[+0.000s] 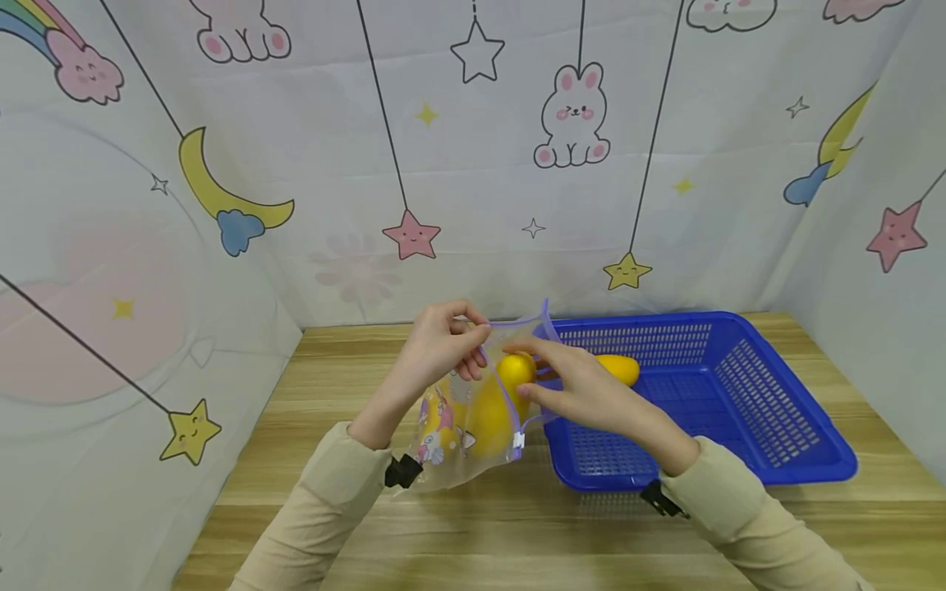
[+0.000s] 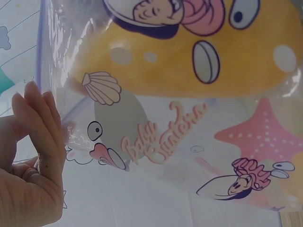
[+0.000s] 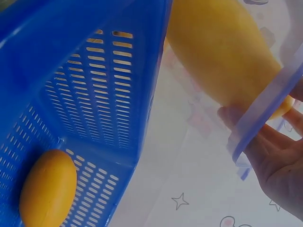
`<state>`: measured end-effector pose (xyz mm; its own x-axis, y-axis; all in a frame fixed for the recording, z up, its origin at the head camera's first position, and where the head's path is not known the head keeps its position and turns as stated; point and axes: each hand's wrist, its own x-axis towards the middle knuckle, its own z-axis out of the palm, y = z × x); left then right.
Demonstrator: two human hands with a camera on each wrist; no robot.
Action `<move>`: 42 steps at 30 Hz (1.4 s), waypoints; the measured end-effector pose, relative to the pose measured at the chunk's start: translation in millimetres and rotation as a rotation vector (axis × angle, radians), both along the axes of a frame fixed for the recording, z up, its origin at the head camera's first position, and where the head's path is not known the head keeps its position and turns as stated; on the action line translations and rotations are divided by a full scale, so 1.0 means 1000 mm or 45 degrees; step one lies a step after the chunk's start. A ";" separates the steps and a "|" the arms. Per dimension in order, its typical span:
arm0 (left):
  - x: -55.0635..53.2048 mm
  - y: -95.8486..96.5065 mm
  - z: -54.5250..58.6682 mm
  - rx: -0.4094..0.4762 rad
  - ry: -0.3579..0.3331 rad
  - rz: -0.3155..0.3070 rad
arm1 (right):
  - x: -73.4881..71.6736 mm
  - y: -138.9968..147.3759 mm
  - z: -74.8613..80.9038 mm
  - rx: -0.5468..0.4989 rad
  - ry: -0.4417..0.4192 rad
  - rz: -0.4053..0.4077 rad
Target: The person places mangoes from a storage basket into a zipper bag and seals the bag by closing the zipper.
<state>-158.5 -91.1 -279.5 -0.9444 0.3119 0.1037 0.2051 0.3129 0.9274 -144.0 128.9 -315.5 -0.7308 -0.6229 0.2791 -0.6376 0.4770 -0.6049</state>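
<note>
In the bag (image 1: 467, 469), mango (image 1: 513, 373) (yellow)

the right wrist view's edges cut off the held fruit (image 3: 220, 52) and right hand (image 3: 279, 165).

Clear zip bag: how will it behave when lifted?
The clear zip bag will probably flop, as its thin film looks creased. It may sag, with bulky yellow fruit inside. Tilting it might spill that rounded fruit, since its mouth is open.
</note>
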 end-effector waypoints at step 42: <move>-0.003 0.001 -0.001 0.012 -0.041 0.068 | -0.008 0.062 0.020 0.132 0.305 -0.294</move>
